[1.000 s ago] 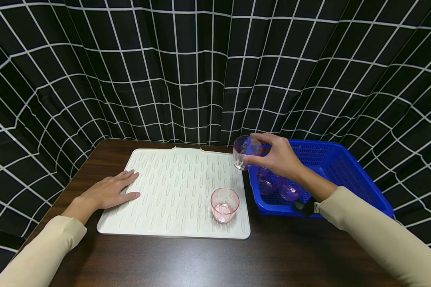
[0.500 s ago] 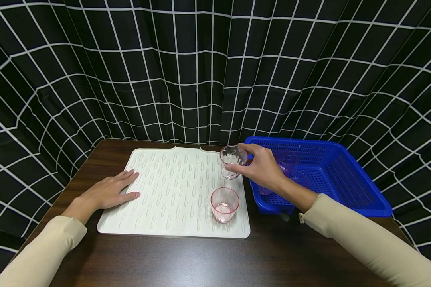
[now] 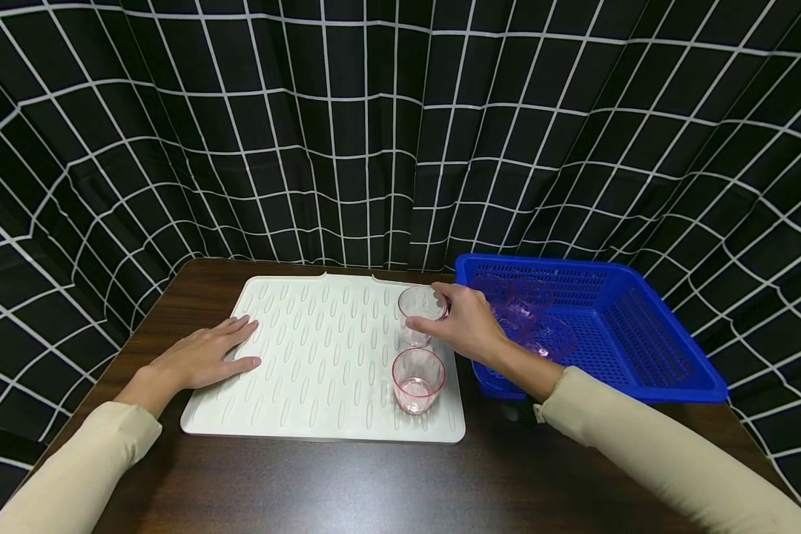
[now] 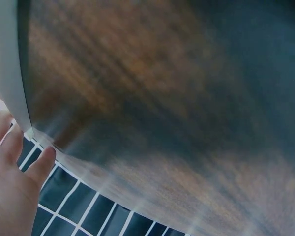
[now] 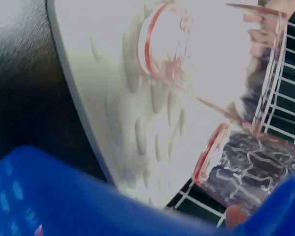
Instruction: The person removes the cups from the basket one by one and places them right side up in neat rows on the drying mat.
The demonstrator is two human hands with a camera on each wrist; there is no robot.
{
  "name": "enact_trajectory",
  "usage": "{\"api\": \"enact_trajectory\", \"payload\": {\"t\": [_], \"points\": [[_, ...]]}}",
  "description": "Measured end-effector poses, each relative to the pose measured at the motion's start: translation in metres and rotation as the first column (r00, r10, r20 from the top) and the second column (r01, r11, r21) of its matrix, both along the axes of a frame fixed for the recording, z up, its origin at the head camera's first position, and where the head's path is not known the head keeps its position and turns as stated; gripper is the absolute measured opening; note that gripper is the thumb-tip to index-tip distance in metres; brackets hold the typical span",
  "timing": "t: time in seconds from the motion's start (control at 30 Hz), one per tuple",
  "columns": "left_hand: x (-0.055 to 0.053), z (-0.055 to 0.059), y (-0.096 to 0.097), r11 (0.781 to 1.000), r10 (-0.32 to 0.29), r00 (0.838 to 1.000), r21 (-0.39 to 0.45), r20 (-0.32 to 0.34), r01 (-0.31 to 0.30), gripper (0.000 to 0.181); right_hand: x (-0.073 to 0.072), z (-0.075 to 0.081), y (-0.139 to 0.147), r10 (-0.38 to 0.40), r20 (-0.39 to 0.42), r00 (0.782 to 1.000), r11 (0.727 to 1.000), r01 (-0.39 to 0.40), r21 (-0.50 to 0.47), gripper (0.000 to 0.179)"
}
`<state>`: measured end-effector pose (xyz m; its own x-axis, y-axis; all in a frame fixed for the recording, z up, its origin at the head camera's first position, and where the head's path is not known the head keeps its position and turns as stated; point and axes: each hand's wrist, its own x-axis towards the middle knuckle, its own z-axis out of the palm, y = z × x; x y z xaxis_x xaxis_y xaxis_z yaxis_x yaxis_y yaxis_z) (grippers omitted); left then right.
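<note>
My right hand (image 3: 467,319) grips a clear, pink-tinted cup (image 3: 417,305) between thumb and fingers, upright over the back right part of a white ridged drying mat (image 3: 320,356). Whether its base touches the mat I cannot tell. Just in front of it stands a second clear cup (image 3: 417,380) with a pink rim, upright on the mat. In the right wrist view the held cup (image 5: 255,164) shows beyond the standing cup (image 5: 201,64), with a fingertip against it. My left hand (image 3: 207,352) lies spread on the mat's left edge, holding nothing.
Right of the mat, a blue plastic basket (image 3: 641,389) holds several clear pink-purple cups (image 3: 549,337). A dark wooden table (image 3: 294,482) carries everything. Behind it hangs a black curtain (image 3: 347,148) with a white grid.
My right hand has carried the held cup leftward and down from the basket's left edge to the mat, behind the standing cup. The left hand has stayed in place.
</note>
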<state>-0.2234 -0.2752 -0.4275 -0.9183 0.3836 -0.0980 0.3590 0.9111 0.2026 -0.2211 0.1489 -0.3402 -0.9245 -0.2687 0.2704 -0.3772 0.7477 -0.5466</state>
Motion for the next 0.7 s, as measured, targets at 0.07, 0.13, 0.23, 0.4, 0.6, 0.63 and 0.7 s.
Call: {"api": "enact_trajectory", "payload": {"t": [0.07,0.13,0.23,0.4,0.6,0.63,0.7], "points": [[0.000,0.000,0.000,1.000,0.003,1.000,-0.001,0.001,-0.003,0.086,0.001,-0.002,-0.003,-0.016,0.016,1.000,1.000,0.016,0.015,0.047],[0.000,0.000,0.000,1.000,0.004,1.000,-0.001,0.002,-0.004,0.086,0.001,-0.004,-0.006,-0.027,0.022,0.999,0.999,0.027,0.032,0.057],[0.000,-0.001,0.000,1.000,0.006,1.000,0.000,0.002,-0.006,0.086,0.002,-0.007,-0.010,-0.037,0.027,0.999,0.998,0.036,0.046,0.064],[0.000,0.000,0.000,1.000,0.004,1.000,0.002,0.002,-0.004,0.086,0.003,-0.011,-0.015,-0.048,0.060,0.997,0.997,0.044,0.065,0.069],[0.000,0.000,-0.001,1.000,0.002,1.000,0.005,0.002,-0.002,0.086,0.004,-0.010,-0.021,-0.066,0.128,0.990,0.994,0.055,0.095,0.078],[0.000,0.000,-0.001,1.000,0.004,1.000,0.005,0.003,-0.004,0.086,0.004,-0.010,-0.022,-0.068,0.136,0.988,0.993,0.054,0.101,0.078],[0.000,0.000,0.000,1.000,0.006,1.000,0.004,0.006,-0.006,0.087,0.003,-0.010,-0.024,-0.069,0.158,0.985,0.992,0.051,0.113,0.079]]}}
